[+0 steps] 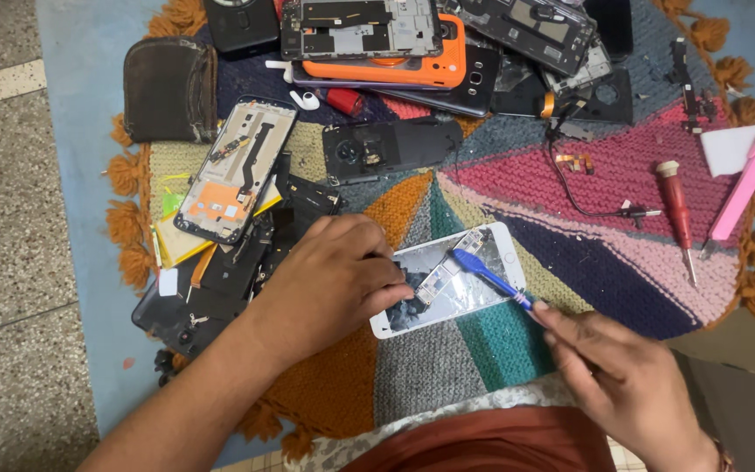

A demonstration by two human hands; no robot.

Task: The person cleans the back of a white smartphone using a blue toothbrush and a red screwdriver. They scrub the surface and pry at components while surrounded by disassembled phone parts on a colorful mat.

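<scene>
Your white phone lies opened, face up, on the knitted mat on the floor, and the cracked inside with a narrow board strip already shows, so the opening looks done; the strip still sits in place, so lifting it out seems left. Your left hand presses down on the phone's left end, fingers curled over it. Your right hand pinches the blue pry tool, tip touching the strip.
</scene>
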